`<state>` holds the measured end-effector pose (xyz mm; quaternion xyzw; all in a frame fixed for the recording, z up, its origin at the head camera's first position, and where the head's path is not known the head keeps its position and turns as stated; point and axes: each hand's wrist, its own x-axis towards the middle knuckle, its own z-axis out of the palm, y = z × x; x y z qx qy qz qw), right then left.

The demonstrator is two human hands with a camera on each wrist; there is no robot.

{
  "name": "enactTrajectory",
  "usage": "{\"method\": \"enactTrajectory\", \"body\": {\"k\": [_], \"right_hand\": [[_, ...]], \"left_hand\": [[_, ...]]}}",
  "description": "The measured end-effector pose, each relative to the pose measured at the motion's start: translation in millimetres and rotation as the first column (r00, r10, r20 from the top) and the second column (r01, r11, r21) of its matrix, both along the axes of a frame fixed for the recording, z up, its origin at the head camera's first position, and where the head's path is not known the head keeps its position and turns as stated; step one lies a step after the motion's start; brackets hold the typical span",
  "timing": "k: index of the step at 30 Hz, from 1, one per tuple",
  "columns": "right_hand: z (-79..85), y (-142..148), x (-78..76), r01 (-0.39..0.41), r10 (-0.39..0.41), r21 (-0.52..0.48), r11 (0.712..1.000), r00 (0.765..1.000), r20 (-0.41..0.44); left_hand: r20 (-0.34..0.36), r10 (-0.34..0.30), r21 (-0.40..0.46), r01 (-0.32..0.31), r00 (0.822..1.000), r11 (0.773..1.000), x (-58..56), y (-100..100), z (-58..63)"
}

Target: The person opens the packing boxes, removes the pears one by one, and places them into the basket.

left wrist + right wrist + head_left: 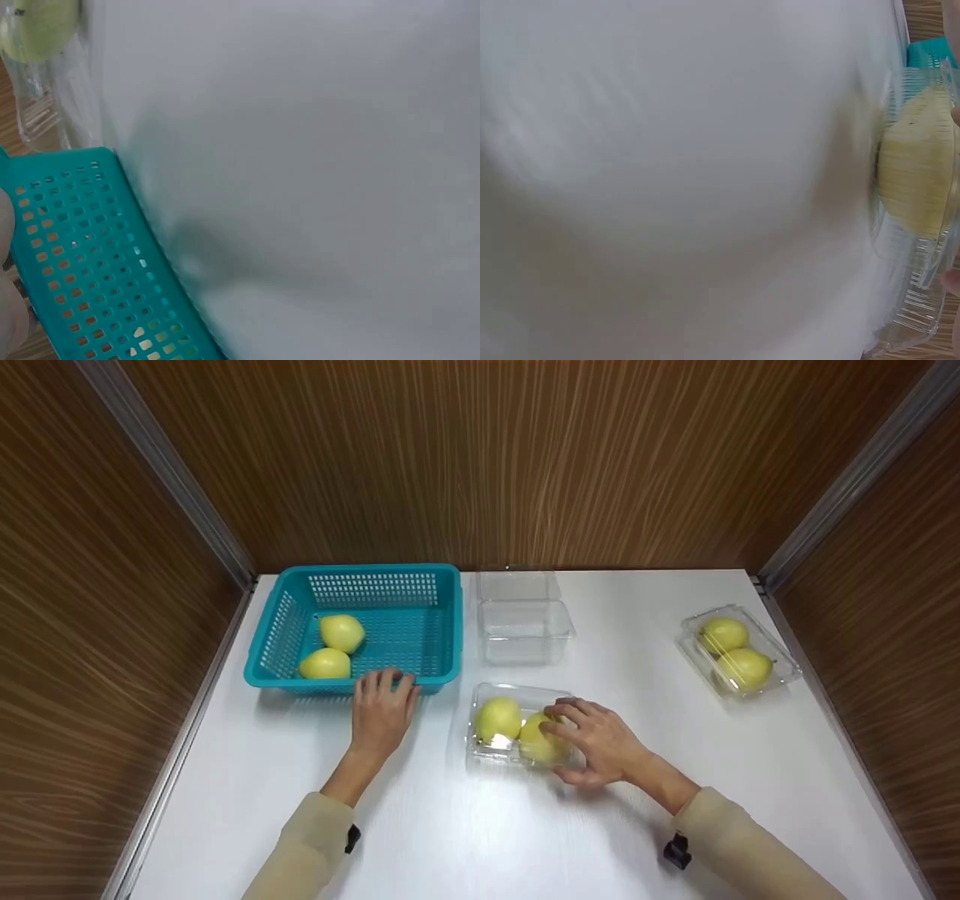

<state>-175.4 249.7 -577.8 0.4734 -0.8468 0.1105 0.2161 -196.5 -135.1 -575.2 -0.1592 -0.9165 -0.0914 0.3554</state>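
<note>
My left hand rests its fingers over the near rim of a teal plastic basket; the fingertips are partly hidden. Inside the basket, two yellow pears lie toward the left. My right hand grips the right end of a clear plastic box, its fingers spread across the top and its thumb at the near corner. This closed box holds two yellow pears. In the right wrist view, fingers show at the edge of the box, beside a pear.
Behind the gripped box stands an open, clear plastic box, its lid tilted back. A closed clear box with two pears sits at the far right of the white table. Wood-patterned panels enclose the table's back and sides.
</note>
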Motion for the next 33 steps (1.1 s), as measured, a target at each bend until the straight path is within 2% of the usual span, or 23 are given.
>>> {"method": "enactTrajectory", "body": {"k": [4,6,8,10,12,14,19,21,24,27,28,30,33], "right_hand": [[3.9,5.3,-2.6,-0.040,0.040,0.001,0.999,0.999,-0.010],[6.5,8.9,-3.3,-0.053,0.053,-0.002,0.999,0.998,-0.019],[9.5,12.7,-4.1,-0.064,0.064,-0.008,0.998,0.998,-0.029],[12.5,16.8,-5.2,-0.071,0.070,-0.012,0.997,0.997,-0.031],[15.1,21.7,-6.6,-0.074,0.073,-0.011,0.997,0.997,-0.038],[17.4,26.3,-7.8,-0.075,0.074,-0.003,0.997,0.996,-0.051],[21.7,34.7,-11.4,-0.088,0.089,0.019,0.996,0.991,-0.103],[22.9,36.6,-13.1,-0.094,0.096,0.022,0.995,0.988,-0.123],[23.8,38.7,-15.0,-0.097,0.100,0.028,0.995,0.985,-0.141],[23.2,40.7,-16.8,-0.090,0.095,0.038,0.995,0.983,-0.154],[22.6,41.3,-17.6,-0.092,0.097,0.039,0.995,0.983,-0.157],[21.0,42.6,-18.8,-0.087,0.093,0.042,0.995,0.982,-0.162],[17.5,44.1,-20.5,-0.083,0.089,0.043,0.996,0.981,-0.170]], "left_hand": [[0.042,-0.018,0.126,0.012,0.999,0.992,12.4,8.7,5.4],[0.069,-0.037,0.218,0.021,0.997,0.976,21.5,15.8,8.7],[0.111,-0.063,0.328,0.023,0.992,0.944,32.5,24.1,12.9],[0.171,-0.095,0.439,0.011,0.981,0.899,43.8,32.7,16.2],[0.241,-0.132,0.544,-0.021,0.961,0.839,54.8,40.8,18.4],[0.308,-0.174,0.637,-0.067,0.935,0.768,64.6,47.6,18.9],[0.426,-0.265,0.795,-0.218,0.865,0.566,82.7,58.9,17.6],[0.461,-0.295,0.823,-0.278,0.837,0.496,87.8,61.8,16.2],[0.509,-0.354,0.842,-0.369,0.784,0.393,93.8,65.9,14.1],[0.524,-0.413,0.851,-0.435,0.745,0.295,100.0,70.6,10.4],[0.523,-0.431,0.852,-0.455,0.736,0.257,102.2,72.3,9.3],[0.512,-0.458,0.855,-0.479,0.727,0.196,106.6,75.9,6.4],[0.492,-0.499,0.856,-0.502,0.713,0.126,112.0,81.5,1.5]]}}
